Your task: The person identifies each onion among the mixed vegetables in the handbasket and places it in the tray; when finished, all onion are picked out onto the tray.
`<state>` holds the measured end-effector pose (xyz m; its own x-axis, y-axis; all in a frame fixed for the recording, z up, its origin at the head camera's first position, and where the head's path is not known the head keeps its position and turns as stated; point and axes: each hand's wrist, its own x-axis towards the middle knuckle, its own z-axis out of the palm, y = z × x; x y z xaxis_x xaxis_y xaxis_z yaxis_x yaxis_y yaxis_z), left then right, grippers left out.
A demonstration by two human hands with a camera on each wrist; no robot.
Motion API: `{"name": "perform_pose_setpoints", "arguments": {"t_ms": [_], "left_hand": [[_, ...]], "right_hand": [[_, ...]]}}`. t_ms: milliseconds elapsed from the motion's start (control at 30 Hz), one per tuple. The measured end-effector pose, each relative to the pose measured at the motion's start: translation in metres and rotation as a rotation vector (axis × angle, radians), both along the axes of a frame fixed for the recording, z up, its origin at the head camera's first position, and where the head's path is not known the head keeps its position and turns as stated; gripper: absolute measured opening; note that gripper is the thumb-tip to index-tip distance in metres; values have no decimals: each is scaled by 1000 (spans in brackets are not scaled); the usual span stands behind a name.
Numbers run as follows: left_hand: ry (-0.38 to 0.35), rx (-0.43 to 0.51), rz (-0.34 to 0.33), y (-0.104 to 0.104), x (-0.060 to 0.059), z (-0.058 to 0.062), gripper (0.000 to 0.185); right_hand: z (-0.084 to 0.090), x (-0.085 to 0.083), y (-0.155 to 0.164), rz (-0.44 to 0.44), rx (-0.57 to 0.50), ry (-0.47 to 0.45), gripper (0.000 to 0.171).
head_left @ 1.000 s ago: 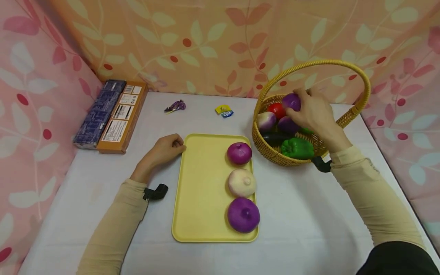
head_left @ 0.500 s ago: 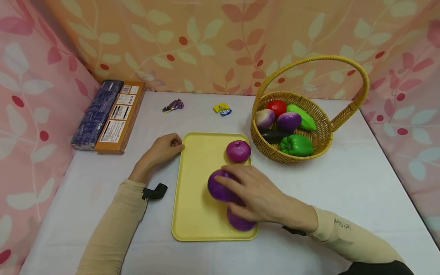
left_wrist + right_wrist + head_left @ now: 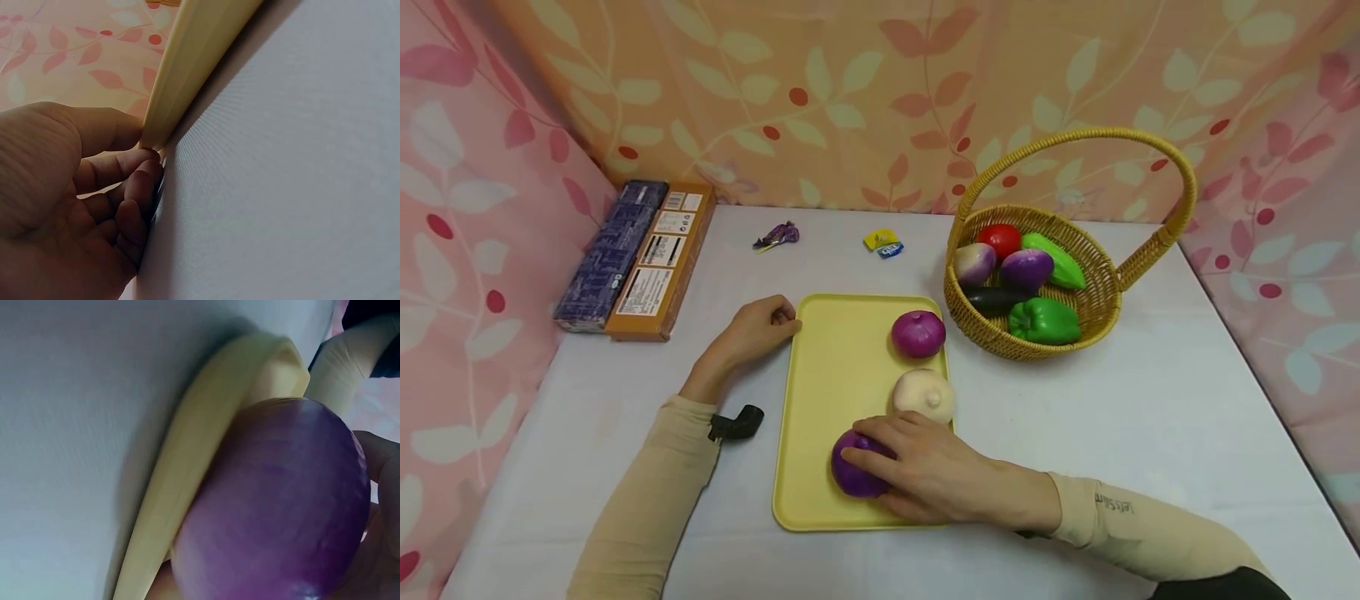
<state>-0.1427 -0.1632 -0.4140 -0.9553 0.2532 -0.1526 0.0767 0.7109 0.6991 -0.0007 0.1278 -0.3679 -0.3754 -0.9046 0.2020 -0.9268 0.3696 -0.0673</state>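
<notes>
On the yellow tray (image 3: pixel 827 375), my right hand (image 3: pixel 928 471) grips a round purple vegetable (image 3: pixel 859 467) near the tray's front, fingers curled over its top. A second, larger purple vegetable (image 3: pixel 275 500) lies by the tray's right rim; my right hand hides it in the head view. Behind the hand sit a pale onion-shaped vegetable (image 3: pixel 923 396) and a purple onion (image 3: pixel 918 334), one behind the other. At the tray's left rim, my left hand (image 3: pixel 756 329) pinches the edge between thumb and fingertips, as the left wrist view shows.
A wicker basket (image 3: pixel 1116 308) with a tall handle stands at the back right, holding a tomato (image 3: pixel 1000 240), a green pepper (image 3: pixel 1045 322) and other vegetables. Two long boxes (image 3: pixel 658 267) lie at the back left. Small wrappers (image 3: pixel 883 242) and a purple one (image 3: pixel 777 236) lie behind the tray.
My right hand has taken a round purple vegetable out of the basket, carried it over the tray and lowered it to the front. The left hand keeps its place at the rim.
</notes>
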Motion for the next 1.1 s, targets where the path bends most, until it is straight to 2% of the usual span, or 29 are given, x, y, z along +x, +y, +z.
{"name": "perform_pose_setpoints", "arguments": {"t_ms": [500,833,1000,1100], "left_hand": [[11,0,-1,0,1,-1,21],[12,3,-1,0,2,1,21],[14,4,0,1,1,0,21],[11,5,-3,1,0,0,21]], "right_hand": [[-1,3,0,-11,45,-17,65],[0,4,1,-23,63,-12,66],[5,-1,4,-33,17,1,65],[17,-15,12,-89,-51,2,60]]}}
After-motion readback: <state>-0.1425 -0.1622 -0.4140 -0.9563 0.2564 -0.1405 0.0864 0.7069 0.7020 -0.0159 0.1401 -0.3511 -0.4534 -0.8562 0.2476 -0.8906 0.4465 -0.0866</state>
